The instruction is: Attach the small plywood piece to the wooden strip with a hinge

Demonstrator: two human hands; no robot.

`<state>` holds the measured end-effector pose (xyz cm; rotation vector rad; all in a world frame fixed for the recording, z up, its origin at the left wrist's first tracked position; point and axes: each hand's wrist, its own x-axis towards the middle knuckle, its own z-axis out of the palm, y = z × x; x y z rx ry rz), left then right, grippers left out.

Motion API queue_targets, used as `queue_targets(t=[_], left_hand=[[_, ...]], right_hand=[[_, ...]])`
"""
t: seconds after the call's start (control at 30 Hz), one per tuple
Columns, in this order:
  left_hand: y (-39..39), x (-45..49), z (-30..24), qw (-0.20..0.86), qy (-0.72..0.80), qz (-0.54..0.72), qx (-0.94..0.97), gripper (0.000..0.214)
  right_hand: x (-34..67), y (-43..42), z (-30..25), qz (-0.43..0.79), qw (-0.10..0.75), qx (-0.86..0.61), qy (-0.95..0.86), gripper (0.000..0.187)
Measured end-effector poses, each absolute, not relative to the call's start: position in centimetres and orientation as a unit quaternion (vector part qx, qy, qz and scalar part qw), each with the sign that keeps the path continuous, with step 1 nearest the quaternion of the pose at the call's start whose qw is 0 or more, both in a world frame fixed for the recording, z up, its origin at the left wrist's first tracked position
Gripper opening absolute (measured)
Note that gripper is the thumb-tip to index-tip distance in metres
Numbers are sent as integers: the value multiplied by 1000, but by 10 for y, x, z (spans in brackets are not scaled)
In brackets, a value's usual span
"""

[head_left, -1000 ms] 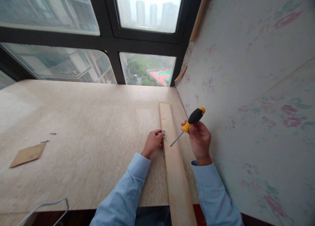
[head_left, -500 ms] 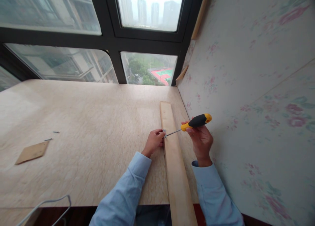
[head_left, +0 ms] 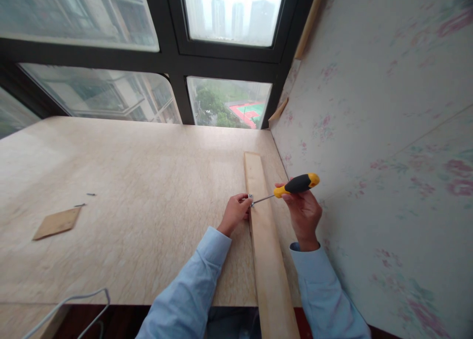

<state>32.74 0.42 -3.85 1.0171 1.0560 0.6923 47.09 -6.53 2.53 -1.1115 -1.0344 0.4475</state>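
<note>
My right hand (head_left: 305, 212) is closed around the yellow-and-black handle of a screwdriver (head_left: 298, 184). Its thin shaft slants down to the left, and the tip meets a small metal bracket (head_left: 252, 199) on the left edge of a long wooden board (head_left: 271, 260). Thumb and fingers of my left hand (head_left: 236, 212) pinch at this bracket and press against the board's edge. The fingers partly cover the bracket, so its full shape is hidden. The board lies lengthwise on the stone-look countertop (head_left: 148, 206), with its near end reaching past the front edge.
Left on the countertop lie a thin wooden piece (head_left: 57, 223) and two small dark screws or nails (head_left: 90, 194). A white cable (head_left: 84, 295) loops over the front edge. A flowered wall (head_left: 369, 132) rises close by my right arm, and dark-framed windows (head_left: 221, 63) stand behind.
The whole view has shifted slightly, so things sit a little farther right. Both hands keep their places at the bracket, with little visible change in the screwdriver.
</note>
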Motion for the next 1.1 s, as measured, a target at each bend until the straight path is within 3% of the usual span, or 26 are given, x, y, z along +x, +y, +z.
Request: queue_targets(t=[0.4, 0.6, 0.73, 0.9, 1.1], left_hand=[[4, 329, -40, 680, 479, 324, 451, 28], [4, 330, -42, 691, 468, 329, 441, 27], [4, 330, -42, 693, 471, 330, 435, 25], [4, 330, -41, 692, 476, 330, 431, 23], [3, 330, -39, 695, 479, 334, 419, 24]], right_hand=[[474, -58, 23, 212, 696, -517, -451, 33], [477, -45, 22, 189, 642, -558, -491, 46], [476, -45, 35, 272, 614, -523, -525, 43], [481, -51, 50, 386, 580, -486, -528, 52], [483, -51, 51, 365, 574, -513, -523, 43]])
